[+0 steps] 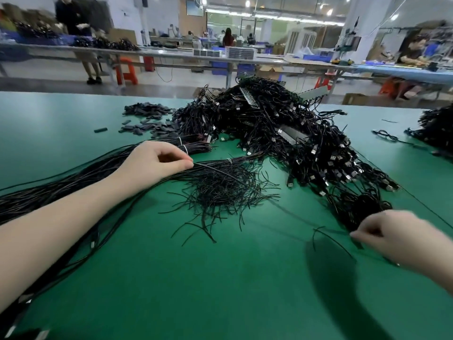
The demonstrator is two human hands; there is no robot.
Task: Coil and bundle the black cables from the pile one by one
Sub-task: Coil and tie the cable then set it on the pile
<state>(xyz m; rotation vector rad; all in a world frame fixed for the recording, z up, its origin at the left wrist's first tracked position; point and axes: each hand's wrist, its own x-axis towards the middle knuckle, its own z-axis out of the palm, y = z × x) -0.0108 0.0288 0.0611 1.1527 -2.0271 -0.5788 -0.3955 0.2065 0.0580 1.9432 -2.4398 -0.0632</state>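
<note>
Large factory hall, green worktable (220,278) filling the foreground, long grey workbenches (171,56) across from 10 to 2 o'clock, orange stools (126,71) beneath, blue bins (219,49), white pillar (360,18) at 1 o'clock, bright ceiling lights (269,17) at 12.

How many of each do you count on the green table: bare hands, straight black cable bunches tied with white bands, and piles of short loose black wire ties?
Bare hands: 2, the left hand and the right hand
Straight black cable bunches tied with white bands: 2
Piles of short loose black wire ties: 1
Total: 5
</note>
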